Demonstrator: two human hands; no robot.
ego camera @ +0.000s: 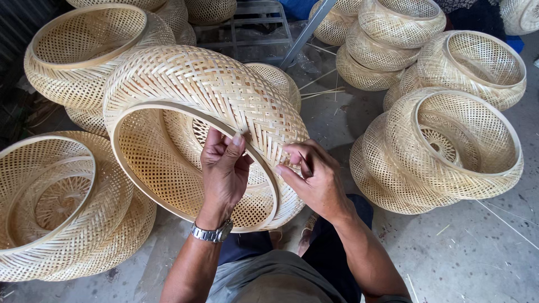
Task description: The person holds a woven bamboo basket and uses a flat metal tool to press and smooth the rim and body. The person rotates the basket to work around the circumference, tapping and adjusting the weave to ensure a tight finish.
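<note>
Woven bamboo basket (196, 95), held above the person's lap and tilted on its side, its round mouth facing down-left toward the viewer, its wide axis running from upper left to lower right. Left hand (224, 168) pinches the hoop rim (129, 174) with the thumb on top; right hand (314, 177) grips the weave just beside it. Stacked baskets (449, 146) lie around on the concrete floor (477, 252)
</note>
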